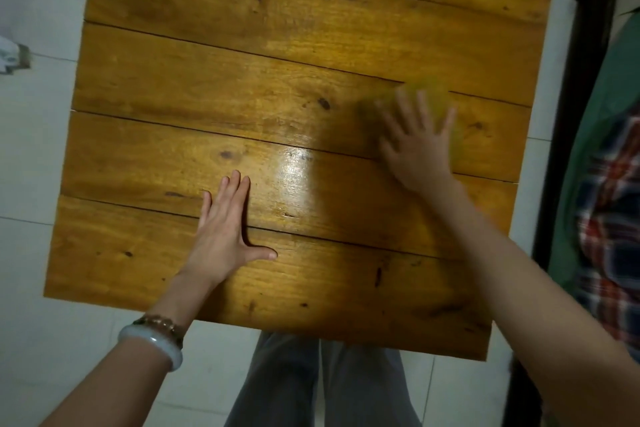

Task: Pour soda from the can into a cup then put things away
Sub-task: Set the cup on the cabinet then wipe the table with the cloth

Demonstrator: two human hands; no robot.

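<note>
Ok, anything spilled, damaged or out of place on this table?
Nothing stands out: no spill or damage shows on the wooden table. The right hand presses a yellow-green object, too blurred to identify; the left hand rests flat.

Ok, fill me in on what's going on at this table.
A person stands at a wooden table. The right hand is spread, fingers straight, over what looks like a yellow-green cloth on the table's right side. The cloth is blurred, so this is probably wiping. The left hand rests flat on the tabletop, holding nothing. No can or cup is in view.
</note>
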